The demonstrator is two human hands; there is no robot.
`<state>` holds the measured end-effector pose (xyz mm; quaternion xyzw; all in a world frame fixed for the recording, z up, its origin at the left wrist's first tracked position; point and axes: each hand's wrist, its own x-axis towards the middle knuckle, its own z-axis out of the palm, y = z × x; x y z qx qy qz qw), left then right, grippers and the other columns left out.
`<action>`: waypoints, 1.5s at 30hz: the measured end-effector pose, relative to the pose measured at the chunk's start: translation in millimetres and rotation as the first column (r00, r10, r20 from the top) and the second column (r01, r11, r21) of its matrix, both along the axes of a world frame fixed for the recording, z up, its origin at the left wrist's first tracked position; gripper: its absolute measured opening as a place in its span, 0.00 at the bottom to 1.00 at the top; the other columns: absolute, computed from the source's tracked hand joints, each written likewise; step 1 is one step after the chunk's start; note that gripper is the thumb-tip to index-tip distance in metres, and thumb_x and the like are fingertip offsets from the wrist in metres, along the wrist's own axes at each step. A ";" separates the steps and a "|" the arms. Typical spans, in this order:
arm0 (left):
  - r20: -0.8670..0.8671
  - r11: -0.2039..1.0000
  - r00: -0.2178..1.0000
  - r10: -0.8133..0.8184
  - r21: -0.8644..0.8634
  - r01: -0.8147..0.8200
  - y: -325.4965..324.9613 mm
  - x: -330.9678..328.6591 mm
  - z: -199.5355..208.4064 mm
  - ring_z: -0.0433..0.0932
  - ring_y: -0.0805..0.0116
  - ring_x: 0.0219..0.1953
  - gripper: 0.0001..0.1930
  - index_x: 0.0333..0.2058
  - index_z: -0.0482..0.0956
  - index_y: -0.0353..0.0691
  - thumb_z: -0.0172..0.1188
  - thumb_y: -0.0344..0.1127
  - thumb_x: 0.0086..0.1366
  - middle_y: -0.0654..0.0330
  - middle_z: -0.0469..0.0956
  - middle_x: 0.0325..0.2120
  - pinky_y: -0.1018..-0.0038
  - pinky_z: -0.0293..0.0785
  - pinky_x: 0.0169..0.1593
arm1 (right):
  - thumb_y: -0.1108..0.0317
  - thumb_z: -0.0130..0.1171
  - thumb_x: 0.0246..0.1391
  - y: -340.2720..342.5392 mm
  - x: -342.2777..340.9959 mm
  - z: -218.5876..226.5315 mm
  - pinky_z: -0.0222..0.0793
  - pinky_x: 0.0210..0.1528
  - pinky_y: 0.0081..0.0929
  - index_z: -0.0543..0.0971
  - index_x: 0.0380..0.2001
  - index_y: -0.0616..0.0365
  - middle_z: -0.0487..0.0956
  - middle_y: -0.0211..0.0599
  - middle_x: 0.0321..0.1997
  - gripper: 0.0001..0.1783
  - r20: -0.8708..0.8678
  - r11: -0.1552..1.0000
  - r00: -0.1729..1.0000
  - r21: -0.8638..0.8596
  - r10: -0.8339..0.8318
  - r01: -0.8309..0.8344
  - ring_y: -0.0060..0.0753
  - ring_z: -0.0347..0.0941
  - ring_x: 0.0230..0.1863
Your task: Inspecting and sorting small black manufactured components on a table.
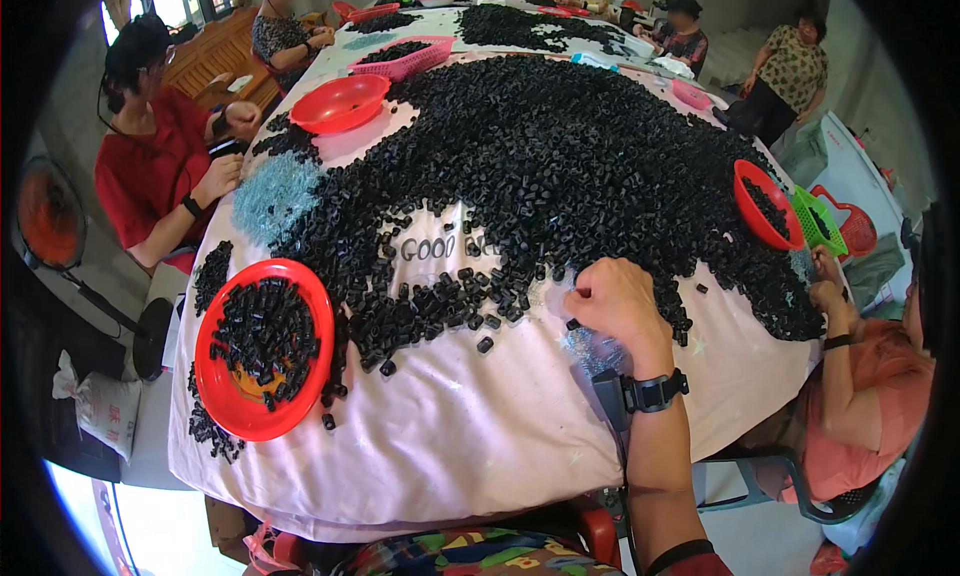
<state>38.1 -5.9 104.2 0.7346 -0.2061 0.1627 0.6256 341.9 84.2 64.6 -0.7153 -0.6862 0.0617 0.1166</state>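
My right hand (622, 301) reaches in from the lower edge, with a dark strap and device on its wrist. Its fingers are curled inward, and whatever they hold is hidden. It hovers at the near edge of a large heap of small black plastic pieces (540, 146). Just under the wrist lies a small pile of clear, bluish plastic bits (590, 351). My left hand is out of view. To the left, a red plastic basin (322, 376) holds many of the same black pieces.
A pink-white cloth (480, 426) covers the long table. Red basins (340, 106) (745, 191), a pink basket (410, 60) and a green basket (812, 221) stand along its sides. People (165, 166) (860, 386) sit on both sides. A fan (52, 216) stands at left.
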 end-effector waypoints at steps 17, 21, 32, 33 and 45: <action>0.106 0.997 0.993 0.060 -0.052 -0.055 -32.2 -4.2 7.8 0.79 0.55 0.42 0.28 0.46 0.80 0.35 0.57 0.59 0.68 0.53 0.79 0.38 0.61 0.70 0.49 | 0.64 0.69 0.48 8.9 -18.1 -38.9 0.78 0.39 0.37 0.87 0.36 0.55 0.86 0.40 0.32 0.11 -0.152 0.939 0.933 0.169 0.325 -0.300 0.43 0.84 0.34; 0.131 0.995 0.989 0.075 -0.077 -0.065 -43.3 -6.0 10.8 0.79 0.54 0.41 0.30 0.46 0.80 0.36 0.56 0.62 0.67 0.53 0.78 0.37 0.61 0.70 0.48 | 0.67 0.65 0.48 7.4 -20.1 -34.6 0.77 0.38 0.37 0.87 0.34 0.56 0.86 0.42 0.32 0.10 -0.172 0.945 0.932 0.137 0.319 -0.298 0.44 0.83 0.34; 0.180 0.974 0.967 0.182 -0.165 -0.153 -89.0 -17.7 10.1 0.78 0.53 0.38 0.36 0.46 0.80 0.37 0.54 0.70 0.66 0.52 0.77 0.35 0.59 0.68 0.46 | 0.69 0.63 0.49 4.4 -28.5 -26.6 0.77 0.39 0.39 0.86 0.36 0.56 0.85 0.45 0.32 0.10 -0.331 0.950 0.893 0.165 0.305 -0.264 0.46 0.83 0.32; 0.186 0.973 0.965 0.188 -0.172 -0.156 -92.8 -18.0 9.2 0.78 0.53 0.38 0.36 0.47 0.80 0.37 0.54 0.71 0.66 0.52 0.77 0.35 0.59 0.68 0.46 | 0.70 0.63 0.49 4.6 -28.9 -27.0 0.77 0.38 0.39 0.86 0.36 0.56 0.85 0.45 0.33 0.10 -0.361 0.955 0.884 0.129 0.297 -0.268 0.46 0.82 0.33; 0.144 0.957 0.982 0.122 -0.281 -0.078 -123.4 -24.0 7.3 0.80 0.53 0.38 0.26 0.39 0.82 0.37 0.59 0.60 0.68 0.52 0.80 0.33 0.56 0.73 0.49 | 0.71 0.64 0.49 7.7 -33.1 -27.9 0.73 0.31 0.31 0.85 0.36 0.60 0.85 0.40 0.30 0.10 -0.400 0.911 0.825 0.272 0.400 -0.310 0.36 0.79 0.26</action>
